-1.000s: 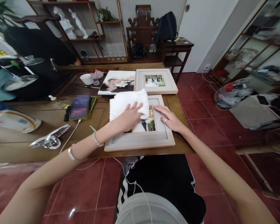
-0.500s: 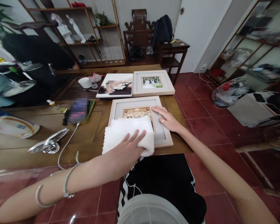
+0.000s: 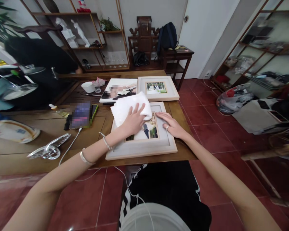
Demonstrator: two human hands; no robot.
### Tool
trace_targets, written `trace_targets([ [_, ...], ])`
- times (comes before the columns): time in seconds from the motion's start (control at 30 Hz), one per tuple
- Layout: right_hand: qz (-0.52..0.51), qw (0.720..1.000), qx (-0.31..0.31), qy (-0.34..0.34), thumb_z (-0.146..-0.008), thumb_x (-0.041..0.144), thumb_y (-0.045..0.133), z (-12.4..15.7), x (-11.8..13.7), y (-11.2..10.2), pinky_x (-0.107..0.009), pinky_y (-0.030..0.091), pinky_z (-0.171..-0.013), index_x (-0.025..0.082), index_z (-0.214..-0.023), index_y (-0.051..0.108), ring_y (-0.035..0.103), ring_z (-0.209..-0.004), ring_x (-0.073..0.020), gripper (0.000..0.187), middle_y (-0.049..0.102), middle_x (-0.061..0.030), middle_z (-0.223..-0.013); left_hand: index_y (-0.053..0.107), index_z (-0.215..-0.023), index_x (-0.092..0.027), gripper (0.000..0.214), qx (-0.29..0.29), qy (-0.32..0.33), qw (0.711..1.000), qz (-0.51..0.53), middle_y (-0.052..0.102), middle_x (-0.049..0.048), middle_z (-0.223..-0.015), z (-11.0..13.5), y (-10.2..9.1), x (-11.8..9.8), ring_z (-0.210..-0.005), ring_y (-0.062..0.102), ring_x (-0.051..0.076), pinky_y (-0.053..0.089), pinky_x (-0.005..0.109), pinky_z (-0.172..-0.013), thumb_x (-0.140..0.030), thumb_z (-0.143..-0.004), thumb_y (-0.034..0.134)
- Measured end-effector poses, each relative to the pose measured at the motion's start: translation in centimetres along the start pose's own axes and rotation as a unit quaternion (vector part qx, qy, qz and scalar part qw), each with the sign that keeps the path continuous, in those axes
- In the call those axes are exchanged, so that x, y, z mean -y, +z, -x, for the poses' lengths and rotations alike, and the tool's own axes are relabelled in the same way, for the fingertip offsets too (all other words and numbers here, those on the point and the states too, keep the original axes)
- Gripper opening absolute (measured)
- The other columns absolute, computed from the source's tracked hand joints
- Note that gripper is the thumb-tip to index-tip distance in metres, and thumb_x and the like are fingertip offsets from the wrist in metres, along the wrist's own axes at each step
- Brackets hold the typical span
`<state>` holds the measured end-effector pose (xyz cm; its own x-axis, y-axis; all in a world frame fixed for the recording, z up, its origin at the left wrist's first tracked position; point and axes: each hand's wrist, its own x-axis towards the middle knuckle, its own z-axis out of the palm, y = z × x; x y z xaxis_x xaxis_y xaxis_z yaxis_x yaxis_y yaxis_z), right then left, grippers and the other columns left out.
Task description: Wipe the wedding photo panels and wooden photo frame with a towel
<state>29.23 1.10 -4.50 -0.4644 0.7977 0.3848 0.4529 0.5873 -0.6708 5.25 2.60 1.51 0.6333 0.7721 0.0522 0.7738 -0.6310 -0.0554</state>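
Observation:
A pale wooden picture frame (image 3: 144,148) with a photo lies flat at the near edge of the wooden table (image 3: 91,134). My left hand (image 3: 133,121) lies flat, fingers spread, pressing a folded white cloth (image 3: 128,106) onto the frame's upper left part. My right hand (image 3: 172,125), wearing a ring, rests flat and open on the frame's right side.
Behind it lie a second framed photo (image 3: 157,88) and an unframed photo print (image 3: 119,90). A phone on a cable (image 3: 80,115), a white cup (image 3: 88,86), a shiny metal ornament (image 3: 48,149) and a plate (image 3: 13,130) sit to the left. Shelves, a chair and bags surround the table.
My left hand slid the cloth down to the frame's near edge, then back up to the frame's top. The right hand stayed on the frame's right side.

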Motion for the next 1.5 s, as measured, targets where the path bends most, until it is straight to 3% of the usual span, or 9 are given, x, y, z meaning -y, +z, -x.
trace_targets([
  [0.17,0.003,1.000,-0.001,0.003,-0.082,0.013,0.046,0.0,-0.3,0.0,-0.058,0.028,-0.118,0.026,-0.142,0.048,0.037,-0.142,-0.0272,0.062,0.048,-0.0070,-0.149,0.071,-0.107,-0.011,0.028,0.064,0.065,0.995,-0.034,0.027,0.0165,-0.159,1.6,-1.4,-2.3,-0.145,0.024,0.042,0.033,0.062,-0.111,-0.009,-0.090,0.048],
  [0.33,0.002,1.000,0.003,0.006,-0.079,0.010,0.046,-0.1,-0.2,0.0,-0.057,0.027,-0.119,0.027,-0.142,0.048,0.037,-0.142,-0.0262,0.065,0.049,-0.0060,-0.148,0.071,-0.111,-0.013,0.032,0.144,0.129,0.980,-0.044,0.029,0.0194,-0.157,6.3,-3.6,-5.5,-0.141,0.031,0.044,0.041,0.057,-0.106,-0.010,-0.081,0.061],
  [0.53,0.004,1.000,0.005,0.021,-0.080,0.009,0.044,-0.1,0.5,0.0,-0.054,0.026,-0.120,0.025,-0.143,0.048,0.036,-0.143,-0.0242,0.064,0.048,-0.0067,-0.149,0.073,-0.108,-0.022,0.030,0.116,0.120,0.984,-0.056,0.037,0.0138,-0.154,10.5,-3.6,-8.1,-0.137,0.042,0.039,0.046,0.050,-0.103,-0.018,-0.079,0.067],
  [0.67,0.003,1.000,0.003,0.019,-0.080,0.010,0.045,-0.1,0.4,0.0,-0.056,0.027,-0.119,0.027,-0.142,0.048,0.037,-0.142,-0.0252,0.065,0.049,-0.0054,-0.149,0.072,-0.110,-0.020,0.031,0.092,0.093,0.990,-0.054,0.034,0.0138,-0.155,8.9,-3.2,-7.5,-0.139,0.039,0.038,0.047,0.049,-0.102,-0.014,-0.081,0.063],
  [0.87,0.004,1.000,-0.002,0.004,-0.084,0.016,0.047,0.0,0.0,0.0,-0.057,0.027,-0.118,0.026,-0.142,0.048,0.038,-0.142,-0.0273,0.059,0.049,-0.0065,-0.149,0.069,-0.118,-0.014,0.036,0.043,-0.033,0.997,-0.048,0.026,0.0156,-0.159,2.9,-1.3,-4.0,-0.144,0.027,0.040,0.035,0.054,-0.112,-0.006,-0.089,0.049],
  [0.97,-0.001,1.000,-0.008,0.004,-0.085,0.020,0.048,0.0,-0.1,0.0,-0.057,0.027,-0.119,0.027,-0.142,0.048,0.037,-0.142,-0.0278,0.057,0.048,-0.0063,-0.149,0.068,-0.119,-0.009,0.037,0.003,-0.052,0.998,-0.036,0.020,0.0184,-0.160,0.5,-0.2,-2.6,-0.146,0.019,0.041,0.027,0.057,-0.115,-0.004,-0.087,0.049],
  [1.17,-0.010,0.999,-0.010,0.038,-0.080,0.014,0.049,0.0,0.3,0.0,-0.056,0.020,-0.121,0.026,-0.148,0.038,0.028,-0.147,-0.0278,0.070,0.035,-0.0054,-0.158,0.068,-0.114,-0.006,0.034,-0.009,0.064,0.998,-0.028,0.019,0.0227,-0.159,-0.7,0.5,-2.6,-0.147,0.018,0.041,0.024,0.062,-0.115,-0.005,-0.089,0.046],
  [1.3,-0.023,0.999,-0.015,0.046,-0.077,0.011,0.049,0.0,1.0,-0.2,-0.054,0.016,-0.123,0.027,-0.153,0.026,0.022,-0.150,-0.0266,0.081,0.025,-0.0031,-0.162,0.065,-0.118,-0.006,0.036,0.042,0.104,0.993,-0.021,0.018,0.0243,-0.159,0.0,-0.3,-3.5,-0.147,0.020,0.040,0.028,0.062,-0.113,-0.005,-0.085,0.050],
  [1.5,-0.045,0.999,-0.005,0.023,-0.077,0.007,0.045,0.0,1.4,-0.2,-0.050,0.016,-0.124,0.028,-0.152,0.030,0.022,-0.150,-0.0232,0.079,0.025,-0.0015,-0.162,0.064,-0.120,-0.011,0.040,0.111,0.143,0.983,-0.004,0.022,0.0202,-0.160,2.4,-2.5,-5.1,-0.147,0.023,0.036,0.033,0.056,-0.112,-0.005,-0.084,0.049],
])
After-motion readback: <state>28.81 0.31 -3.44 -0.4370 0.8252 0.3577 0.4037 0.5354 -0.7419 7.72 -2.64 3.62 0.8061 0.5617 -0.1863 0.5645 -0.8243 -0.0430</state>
